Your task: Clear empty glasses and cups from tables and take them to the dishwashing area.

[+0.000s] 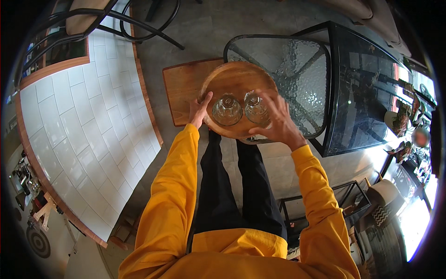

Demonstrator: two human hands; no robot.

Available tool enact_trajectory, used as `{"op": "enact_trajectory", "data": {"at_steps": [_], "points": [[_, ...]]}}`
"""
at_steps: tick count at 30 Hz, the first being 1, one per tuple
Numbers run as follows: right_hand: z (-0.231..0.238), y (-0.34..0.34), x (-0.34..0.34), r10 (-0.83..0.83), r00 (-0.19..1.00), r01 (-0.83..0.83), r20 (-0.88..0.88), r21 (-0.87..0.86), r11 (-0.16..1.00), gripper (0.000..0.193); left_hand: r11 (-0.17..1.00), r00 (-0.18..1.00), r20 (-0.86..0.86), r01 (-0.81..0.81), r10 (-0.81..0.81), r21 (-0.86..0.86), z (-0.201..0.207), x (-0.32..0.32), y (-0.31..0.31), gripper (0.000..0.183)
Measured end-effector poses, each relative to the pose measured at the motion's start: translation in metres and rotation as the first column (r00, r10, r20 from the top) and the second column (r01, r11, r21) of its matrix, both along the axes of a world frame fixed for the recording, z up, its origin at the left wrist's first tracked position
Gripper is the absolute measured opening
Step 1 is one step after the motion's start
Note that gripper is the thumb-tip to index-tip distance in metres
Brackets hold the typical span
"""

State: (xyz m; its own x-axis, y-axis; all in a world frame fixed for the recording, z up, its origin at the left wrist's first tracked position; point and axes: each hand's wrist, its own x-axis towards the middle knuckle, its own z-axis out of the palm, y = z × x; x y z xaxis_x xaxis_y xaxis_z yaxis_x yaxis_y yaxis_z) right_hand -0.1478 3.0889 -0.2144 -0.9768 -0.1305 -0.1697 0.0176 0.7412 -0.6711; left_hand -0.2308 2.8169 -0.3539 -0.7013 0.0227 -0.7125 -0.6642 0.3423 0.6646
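A round wooden tray (237,74) is held level in front of me. My left hand (199,110) grips its left rim, thumb on top and the other fingers hidden underneath. Two clear glasses, a left one (227,111) and a right one (254,111), stand side by side on the tray. Over the tray's right side, my right hand (281,120) has its fingers spread around the right glass, partly covering it. Whether those fingers touch the glass, I cannot tell.
Beyond the tray are a wooden tabletop (179,88) and a dark-framed table with textured glass (304,69). A white-tiled counter with wooden edging (93,125) runs along the left. A black-framed glass cabinet (362,88) stands right; a black metal chair (153,30) is at the far left.
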Motion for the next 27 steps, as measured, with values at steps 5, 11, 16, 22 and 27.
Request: {"op": "enact_trajectory", "data": {"at_steps": [5, 11, 16, 22, 27], "points": [[-0.05, 0.026, 0.015, -0.439, 0.895, 0.408, -0.084, -0.249, 0.879, 0.056, 0.999, 0.995, -0.09, -0.039, 0.04, 0.016, 0.0, 0.001, 0.0, 0.063], [-0.137, 0.031, 0.03, -0.645, 0.744, 0.658, 0.174, -0.024, 0.753, 0.029, 0.998, 0.984, -0.173, -0.024, 0.035, 0.062, 0.002, 0.001, 0.009, 0.06], [-0.14, 0.026, 0.026, -0.665, 0.727, 0.668, 0.173, 0.046, 0.743, 0.024, 1.0, 0.997, -0.082, 0.003, -0.002, 0.015, 0.006, 0.006, 0.007, 0.058], [-0.116, 0.026, 0.03, -0.641, 0.757, 0.649, 0.123, -0.034, 0.76, 0.022, 0.999, 0.996, -0.085, -0.025, 0.021, -0.045, 0.029, 0.014, 0.007, 0.059], [-0.056, 0.01, 0.025, -0.605, 0.78, 0.625, 0.157, -0.179, 0.76, 0.02, 0.984, 0.962, -0.221, -0.138, 0.161, 0.115, 0.089, 0.029, -0.006, 0.064]]}}
